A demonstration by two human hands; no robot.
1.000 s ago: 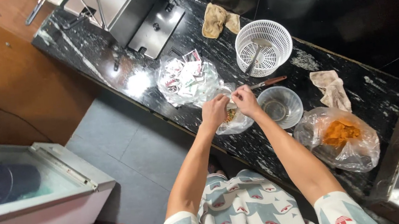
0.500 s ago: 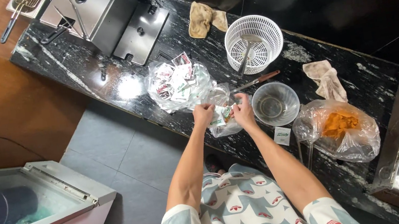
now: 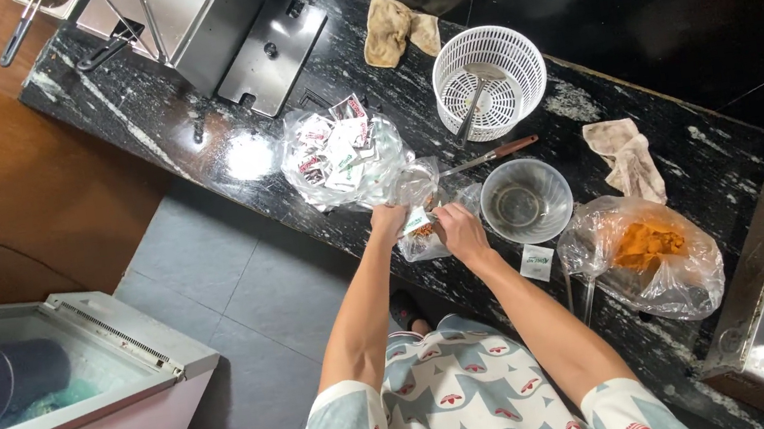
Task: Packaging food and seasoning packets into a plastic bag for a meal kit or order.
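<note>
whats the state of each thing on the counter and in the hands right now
small clear bag: held in both hands at the counter edge
left hand: gripping the bag
right hand: gripping the bag
clear bowl: upright, looks empty
white basket: upright, utensil inside
bag of orange powder: lying open
bag of sachets: lying open

The worktop is glossy black stone with white veins. Between the left hand and right hand, the small bag is thin clear crinkled plastic. Just beside the right hand, the bowl is smooth clear plastic; beyond it the basket is white slotted plastic.
</note>
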